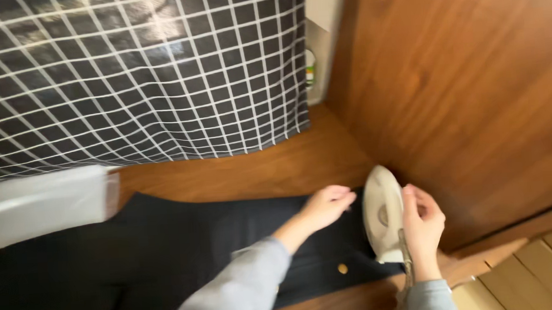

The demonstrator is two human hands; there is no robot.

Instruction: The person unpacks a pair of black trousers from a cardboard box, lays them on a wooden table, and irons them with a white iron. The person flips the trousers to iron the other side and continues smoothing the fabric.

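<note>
Head view, looking down at a brown wooden desk (238,170). A dark garment (167,251) lies spread flat across the near part of the desk, running from the left edge toward the right; one small gold button (342,268) shows near its right end. The right hand (422,224) is clenched around the handle side of a white iron (382,213), fingers curled over the top. The iron stands on the right end of the garment, close to the desk's right edge, its pointed tip aimed toward the far edge; whether its soleplate sits flat on the cloth cannot be told. The left hand (325,204) lies just left of the iron, released, fingers extended and pressed onto the dark fabric, fingertips nearly touching the iron's side. Both arms wear grey sleeves (239,291). At the far left of the desk a black bag with a white grid pattern (137,74) covers much of the surface. A blurred pale object (39,204) lies at the left edge, partly over the garment. A dark wooden panel (470,85) rises along the right edge; lighter floorboards (538,273) show at the lower right.
</note>
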